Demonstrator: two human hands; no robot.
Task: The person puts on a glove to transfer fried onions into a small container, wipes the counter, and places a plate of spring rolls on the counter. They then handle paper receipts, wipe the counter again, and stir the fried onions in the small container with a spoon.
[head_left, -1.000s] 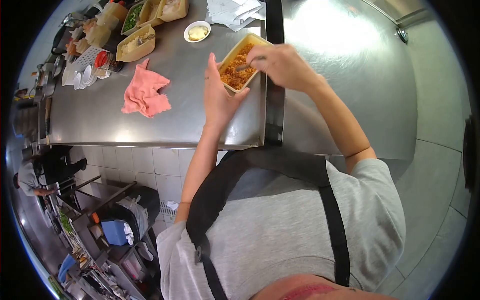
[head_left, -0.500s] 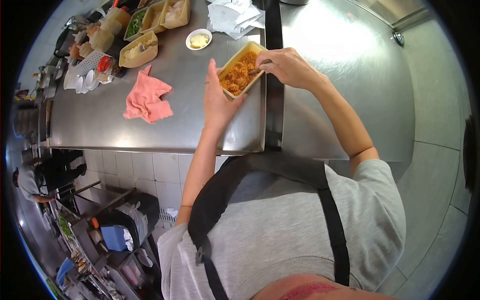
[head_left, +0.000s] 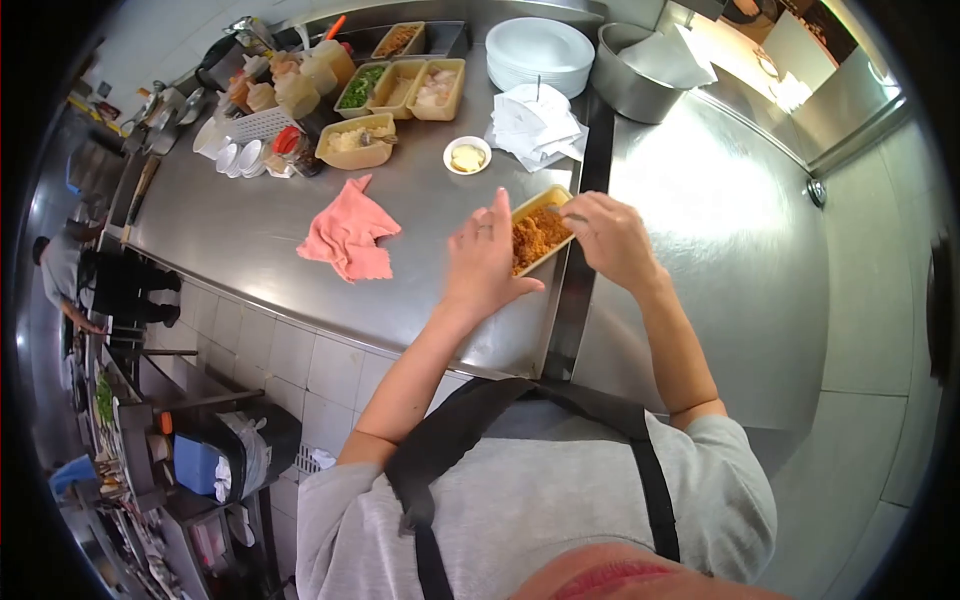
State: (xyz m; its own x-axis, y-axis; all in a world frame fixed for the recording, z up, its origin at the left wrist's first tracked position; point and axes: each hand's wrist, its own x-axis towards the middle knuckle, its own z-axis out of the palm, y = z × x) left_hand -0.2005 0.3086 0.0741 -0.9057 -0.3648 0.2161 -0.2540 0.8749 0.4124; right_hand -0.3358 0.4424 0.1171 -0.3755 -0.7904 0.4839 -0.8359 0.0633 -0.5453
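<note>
A cream rectangular tub (head_left: 548, 262) of orange-red crumbly food (head_left: 537, 238) rests on the steel counter near the dark seam. My left hand (head_left: 482, 258) is beside its left side, fingers stretched up and thumb spread toward the tub's near end; it covers part of the tub. My right hand (head_left: 615, 240) pinches a metal spoon (head_left: 572, 216) at the tub's upper right; the fingers hide most of it. Beyond the tub is a small white bowl (head_left: 467, 155) with a pale yellow lump. A pink cloth (head_left: 350, 230) lies crumpled to the left.
Tubs of chopped greens (head_left: 361, 88) and pale food (head_left: 357, 142) stand at the back left, near sauce bottles (head_left: 297, 92). White papers (head_left: 535, 125) on a spike, stacked plates (head_left: 540, 55) and a large pot (head_left: 640, 85) line the back. Another person (head_left: 100, 280) stands far left.
The view has tilted up, showing more of the counter's back. My left hand has shifted from around the tub's near end to a straighter pose alongside it. My right hand stays at the spoon.
</note>
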